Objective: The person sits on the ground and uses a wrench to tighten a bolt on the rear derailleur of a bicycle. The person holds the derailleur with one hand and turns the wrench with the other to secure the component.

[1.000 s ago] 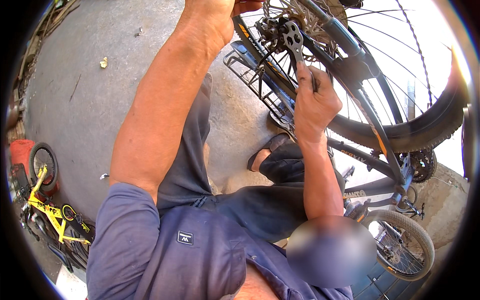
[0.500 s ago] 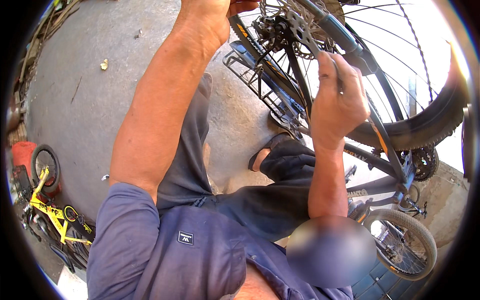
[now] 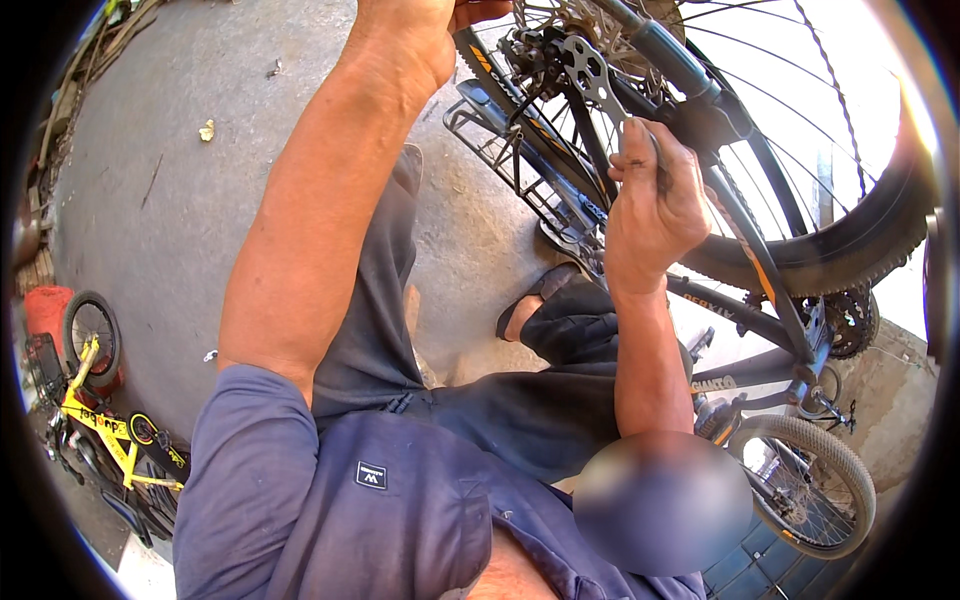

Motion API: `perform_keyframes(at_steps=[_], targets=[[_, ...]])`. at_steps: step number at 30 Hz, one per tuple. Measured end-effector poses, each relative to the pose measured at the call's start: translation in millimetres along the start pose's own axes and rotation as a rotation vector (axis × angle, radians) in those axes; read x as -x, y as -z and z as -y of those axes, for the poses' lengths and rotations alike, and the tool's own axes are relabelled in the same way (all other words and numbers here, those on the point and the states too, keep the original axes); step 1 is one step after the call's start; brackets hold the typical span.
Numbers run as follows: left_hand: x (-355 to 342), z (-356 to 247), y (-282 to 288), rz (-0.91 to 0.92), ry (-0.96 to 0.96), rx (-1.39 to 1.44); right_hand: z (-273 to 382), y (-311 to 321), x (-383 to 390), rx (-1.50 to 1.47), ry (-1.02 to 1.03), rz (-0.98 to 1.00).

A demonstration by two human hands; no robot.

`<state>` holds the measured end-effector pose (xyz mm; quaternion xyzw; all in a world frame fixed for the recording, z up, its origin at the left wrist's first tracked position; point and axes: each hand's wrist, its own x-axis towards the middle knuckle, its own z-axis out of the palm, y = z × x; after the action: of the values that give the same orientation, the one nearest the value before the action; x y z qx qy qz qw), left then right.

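Observation:
At the top edge, my left hand point(image 3: 420, 35) curls its fingers beside the wheel of a dark bicycle; what they hold is hidden. My right hand point(image 3: 655, 205) is closed round the handle of a flat grey wrench point(image 3: 590, 72) with several cutouts. The wrench's head lies against the wheel's black hub fittings point(image 3: 540, 60), beside a silver brake disc point(image 3: 572, 22). The bicycle frame point(image 3: 760, 325) runs down to the right, under the large tyre point(image 3: 830, 250). A black rear rack point(image 3: 480, 140) sits left of the wheel.
Grey concrete floor point(image 3: 180, 230) spreads to the left. A yellow bicycle point(image 3: 105, 425) with a red container point(image 3: 50, 312) behind it is at the left edge. Sticks point(image 3: 95, 45) lie upper left. Another wheel point(image 3: 805, 480) is at lower right. My dark-trousered legs point(image 3: 520, 410) are below my hands.
My right hand, with the wrench, moved right and then slightly back left and down; it now sits a little right of where it was a second ago. My left hand has shifted slightly left.

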<state>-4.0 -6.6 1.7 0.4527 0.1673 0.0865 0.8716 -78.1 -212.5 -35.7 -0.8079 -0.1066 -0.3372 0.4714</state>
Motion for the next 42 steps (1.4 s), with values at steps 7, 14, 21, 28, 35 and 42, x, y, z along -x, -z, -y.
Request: perform_keyframes(at_steps=[7,14,21,28,35,42], targets=[[-3.3,0.1,1.9,0.004,0.025,0.002,-8.7,-7.8,6.7,-0.118,-0.079,-0.007],[-3.0,-2.6,1.6,-0.015,0.05,0.006,-15.4,-9.7,21.1,0.023,-0.269,0.129],[-4.2,-0.1,4.4,0.007,0.021,0.015,-23.4,-17.5,20.6,0.013,-0.368,0.113],[-2.3,-0.4,3.3,0.0,0.015,0.005,-10.2,-13.9,15.2,0.095,-0.444,0.145],[-3.5,0.0,2.5,0.01,0.024,0.008,-14.8,-11.7,12.5,0.182,-0.139,0.064],[-2.5,-0.6,0.4,-0.003,0.028,0.006,9.4,-13.7,-10.4,0.255,0.183,0.048]])
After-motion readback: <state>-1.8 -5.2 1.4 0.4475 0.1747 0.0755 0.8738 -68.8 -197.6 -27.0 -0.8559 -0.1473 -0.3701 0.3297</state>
